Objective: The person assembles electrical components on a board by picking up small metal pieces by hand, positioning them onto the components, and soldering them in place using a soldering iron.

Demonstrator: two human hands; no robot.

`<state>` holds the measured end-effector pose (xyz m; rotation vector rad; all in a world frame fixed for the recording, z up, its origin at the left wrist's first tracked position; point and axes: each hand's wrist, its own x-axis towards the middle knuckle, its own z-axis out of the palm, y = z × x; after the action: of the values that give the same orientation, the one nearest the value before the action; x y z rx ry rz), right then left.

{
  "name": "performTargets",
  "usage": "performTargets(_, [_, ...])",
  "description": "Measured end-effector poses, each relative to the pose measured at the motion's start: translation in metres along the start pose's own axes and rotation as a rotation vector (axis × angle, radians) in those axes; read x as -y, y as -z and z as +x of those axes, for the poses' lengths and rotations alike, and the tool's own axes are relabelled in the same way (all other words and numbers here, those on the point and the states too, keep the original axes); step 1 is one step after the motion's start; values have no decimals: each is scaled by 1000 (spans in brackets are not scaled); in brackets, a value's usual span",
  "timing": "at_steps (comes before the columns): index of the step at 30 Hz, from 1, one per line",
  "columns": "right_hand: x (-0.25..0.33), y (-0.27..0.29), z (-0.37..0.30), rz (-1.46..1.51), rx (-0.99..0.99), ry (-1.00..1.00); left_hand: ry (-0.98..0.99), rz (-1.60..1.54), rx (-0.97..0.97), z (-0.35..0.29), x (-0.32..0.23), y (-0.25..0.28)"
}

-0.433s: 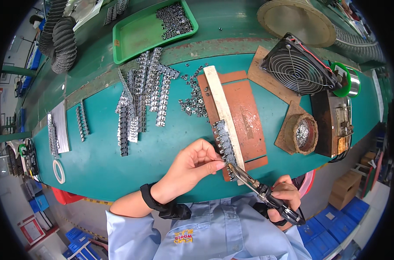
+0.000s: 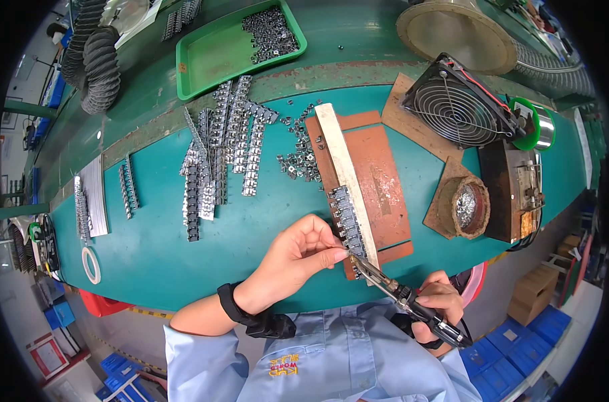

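My right hand (image 2: 440,307) grips the black handle of a soldering iron (image 2: 401,293). The iron's metal tip rests at the lower part of a strip of small circuit boards (image 2: 348,218). That strip leans along a pale wooden bar (image 2: 336,144) on a reddish-brown board (image 2: 378,175). My left hand (image 2: 301,254) is closed, thumb and forefinger pinched together at the strip's left edge, right beside the iron's tip. Whatever lies in that pinch is too small to make out.
Small metal parts (image 2: 301,164) lie scattered left of the bar. Further left is a pile of board strips (image 2: 217,141); behind it stands a green tray (image 2: 211,63). To the right are a fan (image 2: 455,100), a solder spool (image 2: 544,125), a round pot (image 2: 468,206) and a metal box (image 2: 502,194).
The iron's tip has shifted slightly left, closer to my left fingertips. Both hands stay nearly where they were.
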<state>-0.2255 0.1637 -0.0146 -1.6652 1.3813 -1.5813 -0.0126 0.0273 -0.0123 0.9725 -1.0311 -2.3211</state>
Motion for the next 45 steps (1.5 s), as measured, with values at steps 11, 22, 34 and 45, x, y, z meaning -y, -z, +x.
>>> performTargets(11, [0, -4, -42, 91, -477, -142, 8, 2, -5, 0, -1, -1])
performTargets(22, [1, -7, -30, -64, -424, -317, -26, 18, 26, 0, 0, 1])
performTargets(34, [-22, -17, -10, -108, -206, -192, -537, 1217, -569, 11, -37, 20])
performTargets(45, [-23, -16, -9, -89, -194, -174, -691, 1440, -608, 33, -25, 33])
